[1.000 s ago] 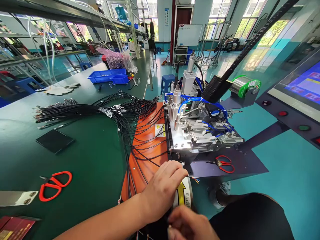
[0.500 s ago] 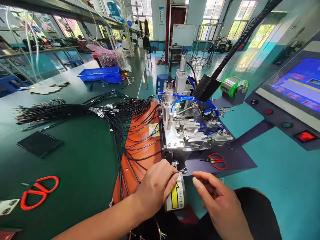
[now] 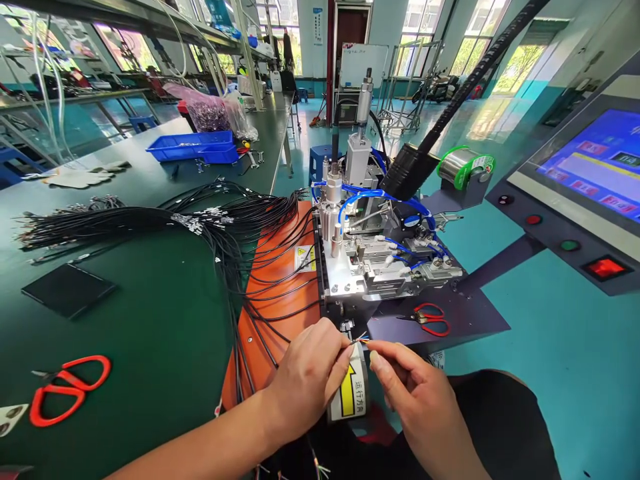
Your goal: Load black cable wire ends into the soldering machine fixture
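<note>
In the head view, my left hand (image 3: 311, 373) pinches the end of a black cable between thumb and forefinger. Thin coloured wires (image 3: 363, 339) fan out from that end toward the right. My right hand (image 3: 419, 390) has its forefinger tip at the wire tips, with the thumb a little apart below it. Under the pinch is a roller-shaped part with a white label and yellow arrow (image 3: 347, 393). Several black cables (image 3: 277, 267) run across the orange plate (image 3: 267, 337) beside my left hand. More stripped cable ends (image 3: 320, 467) hang below my left forearm.
A metal machine (image 3: 370, 260) with blue air tubes stands ahead. Red-handled snips (image 3: 433, 320) lie on its dark base; another pair (image 3: 70, 389) lies on the green table. A control panel (image 3: 565, 227) juts in at right, near a solder spool (image 3: 463, 167). A blue tray (image 3: 195, 148) stands farther back.
My right hand has moved left, bringing its forefinger to the wire tips. My left hand keeps its pinch on the cable. The view has shifted slightly.
</note>
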Available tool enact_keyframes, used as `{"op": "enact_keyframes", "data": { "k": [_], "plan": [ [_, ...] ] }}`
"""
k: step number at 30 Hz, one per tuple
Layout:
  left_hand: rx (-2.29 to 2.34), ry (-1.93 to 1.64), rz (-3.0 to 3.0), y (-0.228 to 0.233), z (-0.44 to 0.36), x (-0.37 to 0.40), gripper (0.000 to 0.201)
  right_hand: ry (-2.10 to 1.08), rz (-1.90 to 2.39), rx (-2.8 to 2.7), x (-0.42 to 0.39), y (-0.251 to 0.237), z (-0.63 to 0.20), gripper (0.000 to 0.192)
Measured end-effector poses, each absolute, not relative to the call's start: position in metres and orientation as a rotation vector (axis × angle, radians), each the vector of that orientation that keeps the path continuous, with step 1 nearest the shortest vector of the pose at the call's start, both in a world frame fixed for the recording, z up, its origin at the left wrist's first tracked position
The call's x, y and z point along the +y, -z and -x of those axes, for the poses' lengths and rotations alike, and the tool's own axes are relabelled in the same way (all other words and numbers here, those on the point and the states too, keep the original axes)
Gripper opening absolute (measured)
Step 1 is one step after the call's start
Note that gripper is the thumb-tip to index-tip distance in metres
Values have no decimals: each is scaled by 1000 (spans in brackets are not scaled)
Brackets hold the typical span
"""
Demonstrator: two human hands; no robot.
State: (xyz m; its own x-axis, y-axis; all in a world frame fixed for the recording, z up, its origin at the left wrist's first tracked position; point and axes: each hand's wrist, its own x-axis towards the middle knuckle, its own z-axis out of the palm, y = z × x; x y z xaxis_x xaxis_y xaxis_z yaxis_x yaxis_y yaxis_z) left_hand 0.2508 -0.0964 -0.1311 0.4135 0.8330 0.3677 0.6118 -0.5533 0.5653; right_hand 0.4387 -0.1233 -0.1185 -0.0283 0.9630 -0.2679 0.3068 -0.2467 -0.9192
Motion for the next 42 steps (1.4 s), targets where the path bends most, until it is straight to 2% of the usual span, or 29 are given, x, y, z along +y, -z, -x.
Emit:
{"op": "enact_keyframes", "data": {
  "k": [8,12,19,24,31,42],
  "plan": [
    [1257,-904,-2337,132,-251,-97,15,-1325,1589,-1324,-125,119,-438,47],
    [1274,-902,-2360,133,-252,-97,15,-1256,1586,-1366,-127,119,-438,41],
    [1280,-899,-2465,131,-253,-98,18,-864,1508,-1628,-125,125,-438,23],
    [1296,-891,-2493,133,-253,-99,18,-564,1393,-1778,-123,130,-435,22],
    [1284,-861,-2495,133,-253,-99,21,-360,1270,-1944,-129,135,-430,26],
    [1294,-908,-2404,133,-253,-99,18,-618,1520,-1707,-122,126,-440,20]
  ]
}}
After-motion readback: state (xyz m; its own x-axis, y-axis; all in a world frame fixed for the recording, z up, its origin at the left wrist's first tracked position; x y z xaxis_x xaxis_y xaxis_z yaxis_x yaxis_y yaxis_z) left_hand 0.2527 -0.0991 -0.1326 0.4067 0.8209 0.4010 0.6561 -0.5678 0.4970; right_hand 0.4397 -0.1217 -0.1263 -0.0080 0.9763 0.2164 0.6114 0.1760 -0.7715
